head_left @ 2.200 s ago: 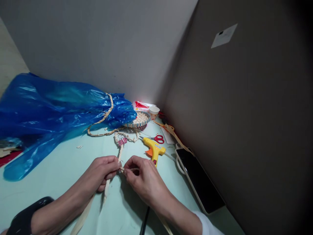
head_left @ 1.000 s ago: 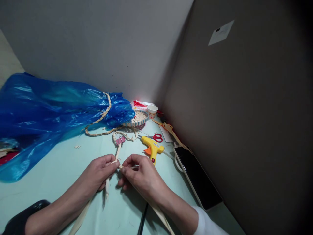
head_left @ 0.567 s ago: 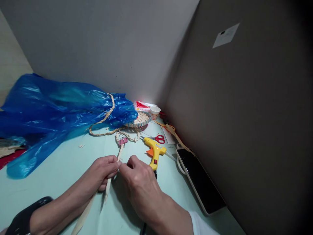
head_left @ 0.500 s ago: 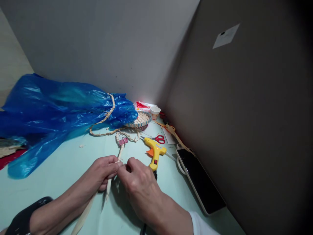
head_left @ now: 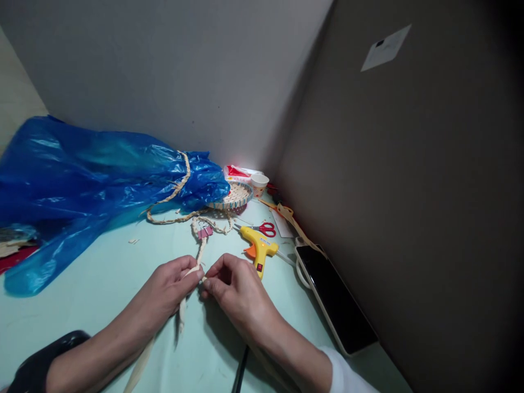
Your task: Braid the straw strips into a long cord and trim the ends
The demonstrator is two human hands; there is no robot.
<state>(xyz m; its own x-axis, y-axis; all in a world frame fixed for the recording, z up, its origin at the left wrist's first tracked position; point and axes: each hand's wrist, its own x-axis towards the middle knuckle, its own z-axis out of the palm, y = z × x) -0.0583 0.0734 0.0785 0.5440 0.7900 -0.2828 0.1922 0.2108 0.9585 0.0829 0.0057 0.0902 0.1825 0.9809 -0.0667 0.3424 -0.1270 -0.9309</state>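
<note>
A pale braided cord [head_left: 201, 251] of flat plant-fibre strands runs toward me from a pink binder clip [head_left: 205, 233]. My left hand [head_left: 174, 281] is closed, pinching the near end of the braid between thumb and fingers. Below that hand hang one short strand tail [head_left: 182, 319] and one long flat strand [head_left: 140, 364]. My right hand [head_left: 239, 292] is just to the right, thumb and fingertips pinched on another pale strand [head_left: 203, 278] by the left fingertips. Part of that strand is hidden by the right hand.
A yellow glue gun [head_left: 258, 245] and red-handled scissors [head_left: 268, 229] lie beyond my right hand. Farther back are a shallow woven basket [head_left: 235, 204], a paper cup [head_left: 259, 183] and a cord-tied blue plastic bag [head_left: 102, 169]. At right, a phone [head_left: 335, 300] lies by the dark wall.
My right hand has rotated, its fingers now more extended with the strand showing at their tips. The left hand keeps its pinch on the braid. The view has shifted slightly.
</note>
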